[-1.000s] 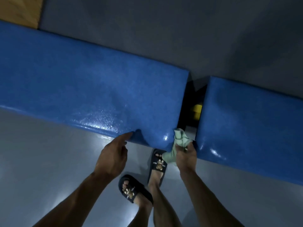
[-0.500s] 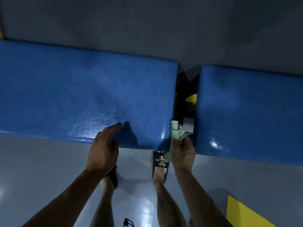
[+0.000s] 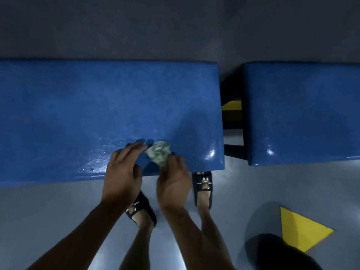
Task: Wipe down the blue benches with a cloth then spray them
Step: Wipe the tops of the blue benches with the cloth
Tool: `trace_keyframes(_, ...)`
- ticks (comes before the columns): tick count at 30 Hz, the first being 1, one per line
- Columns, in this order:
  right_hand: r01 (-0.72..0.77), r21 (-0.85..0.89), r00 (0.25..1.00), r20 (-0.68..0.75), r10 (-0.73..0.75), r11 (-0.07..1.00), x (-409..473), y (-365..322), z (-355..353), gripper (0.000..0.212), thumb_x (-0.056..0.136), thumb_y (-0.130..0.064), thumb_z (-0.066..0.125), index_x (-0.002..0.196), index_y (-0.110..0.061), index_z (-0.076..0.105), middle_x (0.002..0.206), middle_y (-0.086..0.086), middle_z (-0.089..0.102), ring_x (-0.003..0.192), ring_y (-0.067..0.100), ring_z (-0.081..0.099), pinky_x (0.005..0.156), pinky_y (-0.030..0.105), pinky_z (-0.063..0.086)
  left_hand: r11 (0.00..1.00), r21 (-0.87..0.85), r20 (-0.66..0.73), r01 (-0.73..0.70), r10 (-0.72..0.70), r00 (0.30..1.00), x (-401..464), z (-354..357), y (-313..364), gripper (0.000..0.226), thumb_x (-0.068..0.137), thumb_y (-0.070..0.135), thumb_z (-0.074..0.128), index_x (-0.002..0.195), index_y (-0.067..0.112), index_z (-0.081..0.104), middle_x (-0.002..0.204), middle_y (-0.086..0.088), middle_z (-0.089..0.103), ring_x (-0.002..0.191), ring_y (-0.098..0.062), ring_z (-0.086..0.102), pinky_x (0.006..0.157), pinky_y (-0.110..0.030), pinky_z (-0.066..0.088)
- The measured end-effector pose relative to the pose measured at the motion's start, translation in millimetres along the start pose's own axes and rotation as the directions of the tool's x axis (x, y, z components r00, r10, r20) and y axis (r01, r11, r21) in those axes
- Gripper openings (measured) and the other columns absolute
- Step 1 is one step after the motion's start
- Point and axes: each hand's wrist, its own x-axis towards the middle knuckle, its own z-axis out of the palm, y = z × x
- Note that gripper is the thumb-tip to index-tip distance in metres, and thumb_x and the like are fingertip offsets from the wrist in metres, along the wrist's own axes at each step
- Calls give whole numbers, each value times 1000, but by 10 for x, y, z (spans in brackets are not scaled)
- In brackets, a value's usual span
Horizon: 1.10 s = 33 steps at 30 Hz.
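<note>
Bench [image 3: 97, 106] edge under bunched cloth [image 3: 158, 152]

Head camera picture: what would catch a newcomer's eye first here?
Two glossy blue benches fill the middle, the long left bench and the right bench, set apart by a dark gap. At the left bench's near edge, the right hand grips a crumpled pale green cloth, with the left hand touching beside it. A yellow triangle marks the grey floor lower right.

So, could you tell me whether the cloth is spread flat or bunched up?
Bunched up: the cloth is a crumpled wad gripped by the right hand.
</note>
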Motion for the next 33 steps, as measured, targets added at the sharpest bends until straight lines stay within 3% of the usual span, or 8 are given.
trace_keyframes(7,322,-216,937,213,-278,922,278,477,-432,35,77,-14,65,112,-14,61,95,8,59,76,29,60,56,36,54,997,-13,8,-76,76,997,12,-229,-278,58,80,6,41,135,20,55,139,1,54,126,-24,45,106,-28,30)
trace_keyframes(10,159,-228,986,86,-143,961,586,930,-756,35,87,-31,47,112,-11,61,99,11,61,83,31,60,63,38,51,997,-24,19,-72,72,997,-43,-212,-322,57,81,7,41,135,20,55,139,3,54,126,-22,44,105,-28,31)
trace_keyframes(12,-48,-186,998,-56,39,981,720,1057,-853,30,85,-24,46,104,-6,60,98,16,59,85,35,58,66,33,44,996,-28,34,-80,80,996,-77,-190,-340,56,82,8,41,136,20,55,140,3,53,126,-22,44,105,-26,29)
trace_keyframes(16,-286,-72,934,-244,262,955,575,770,-539,43,84,-36,38,110,-6,56,106,16,53,90,37,56,71,37,46,999,-14,39,-43,44,998,-116,-166,-378,55,85,4,46,137,18,53,141,3,52,127,-22,43,106,-25,28)
trace_keyframes(20,43,-82,998,-50,-47,996,75,62,97,33,83,-20,50,115,-12,54,107,11,53,91,27,53,72,38,49,1000,11,46,-2,1,999,-109,-127,-337,59,84,-3,49,139,19,51,143,4,51,127,-23,42,107,-31,31)
trace_keyframes(26,469,-165,851,347,-394,867,241,245,-180,66,58,-32,79,114,-18,47,102,6,55,79,26,58,60,35,54,999,32,19,-44,44,999,-14,-142,-173,58,82,6,42,138,19,52,140,0,53,126,-24,43,106,-33,33)
trace_keyframes(30,261,-281,963,146,-227,924,732,1094,-829,23,88,-26,46,106,-12,51,101,9,50,79,29,55,59,39,49,999,42,9,-34,34,999,62,-119,-67,58,82,9,40,138,20,52,140,1,53,128,-22,42,108,-32,31)
trace_keyframes(33,-60,-270,997,-69,43,961,852,1412,-1072,20,84,-6,54,102,-8,46,102,16,48,79,40,55,60,36,39,998,41,9,-47,47,999,84,-83,-5,60,82,11,40,139,22,51,141,2,52,130,-23,41,107,-35,34)
